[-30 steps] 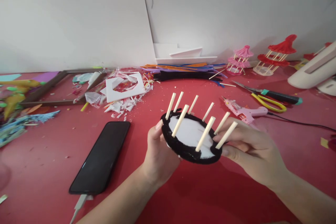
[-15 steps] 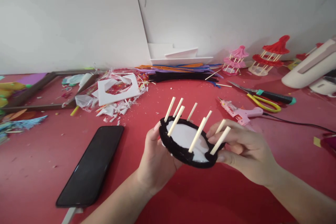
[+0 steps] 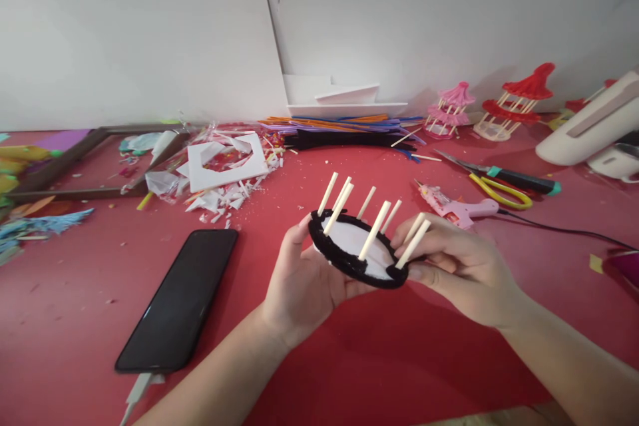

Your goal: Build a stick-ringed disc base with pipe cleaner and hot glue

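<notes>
A round white foam disc (image 3: 353, 239) is tilted above the table, with several pale wooden sticks (image 3: 374, 231) standing up around its edge. A fuzzy black pipe cleaner (image 3: 344, 267) runs along the rim. My left hand (image 3: 299, 283) supports the disc from the left and below, thumb at the rim and fingers mostly hidden underneath. At the right edge, my right hand (image 3: 462, 269) pinches the black pipe cleaner close to two sticks; its exact grip is partly hidden by the fingers.
A phone (image 3: 180, 299) with a cable lies left. Foam scraps (image 3: 227, 173), a brown frame (image 3: 64, 160) and a pipe cleaner bundle (image 3: 344, 136) are behind. To the right are a pink glue gun (image 3: 456, 206), pliers (image 3: 524, 180), yellow-handled scissors (image 3: 499, 192) and small pink (image 3: 449, 112) and red pavilions (image 3: 516, 103).
Both hands have raised the disc slightly and tipped it, so its top looks narrower. The view has shifted a little. Both hands keep their hold.
</notes>
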`<action>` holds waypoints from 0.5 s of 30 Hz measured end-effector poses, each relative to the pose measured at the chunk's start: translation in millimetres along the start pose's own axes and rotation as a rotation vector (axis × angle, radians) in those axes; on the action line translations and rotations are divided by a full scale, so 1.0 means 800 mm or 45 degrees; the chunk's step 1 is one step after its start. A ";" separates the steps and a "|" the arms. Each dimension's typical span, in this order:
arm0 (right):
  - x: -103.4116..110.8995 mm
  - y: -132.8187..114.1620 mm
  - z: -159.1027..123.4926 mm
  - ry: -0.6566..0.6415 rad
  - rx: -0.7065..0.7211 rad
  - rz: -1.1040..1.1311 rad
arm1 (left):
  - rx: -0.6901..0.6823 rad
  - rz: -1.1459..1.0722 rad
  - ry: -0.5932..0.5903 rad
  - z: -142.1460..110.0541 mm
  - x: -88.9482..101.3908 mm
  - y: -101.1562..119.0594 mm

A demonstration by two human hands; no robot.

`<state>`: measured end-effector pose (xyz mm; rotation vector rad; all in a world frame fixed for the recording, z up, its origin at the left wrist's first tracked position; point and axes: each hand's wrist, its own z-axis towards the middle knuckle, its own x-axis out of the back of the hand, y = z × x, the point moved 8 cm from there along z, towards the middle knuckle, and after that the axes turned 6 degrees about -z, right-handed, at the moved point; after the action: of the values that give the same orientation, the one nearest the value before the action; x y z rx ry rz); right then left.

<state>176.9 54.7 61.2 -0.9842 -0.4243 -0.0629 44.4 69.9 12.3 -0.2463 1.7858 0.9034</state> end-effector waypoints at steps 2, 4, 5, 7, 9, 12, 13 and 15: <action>0.000 0.003 0.000 0.007 -0.040 0.013 | 0.028 -0.029 0.016 0.000 0.002 -0.001; 0.000 0.007 -0.001 0.011 -0.087 0.003 | 0.062 -0.055 0.035 0.000 0.004 -0.003; 0.001 0.008 -0.001 0.020 -0.104 -0.005 | 0.074 -0.057 0.042 0.000 0.004 -0.004; 0.003 0.009 -0.003 0.045 -0.120 -0.025 | 0.081 -0.045 0.046 -0.001 0.003 -0.005; 0.006 0.009 -0.005 0.062 -0.106 -0.039 | 0.074 -0.025 0.033 -0.002 0.000 -0.006; 0.010 0.008 -0.007 0.070 -0.057 -0.092 | 0.042 -0.028 0.050 -0.002 0.000 -0.005; 0.014 0.008 -0.008 0.094 -0.043 -0.120 | 0.031 -0.041 0.087 -0.003 0.004 -0.005; 0.025 0.007 -0.009 0.176 -0.013 -0.188 | 0.002 -0.075 0.198 -0.003 0.015 -0.003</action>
<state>198.5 55.0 60.7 -0.9513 -0.3687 -0.2652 39.4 69.7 0.6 -0.3749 1.9122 0.8606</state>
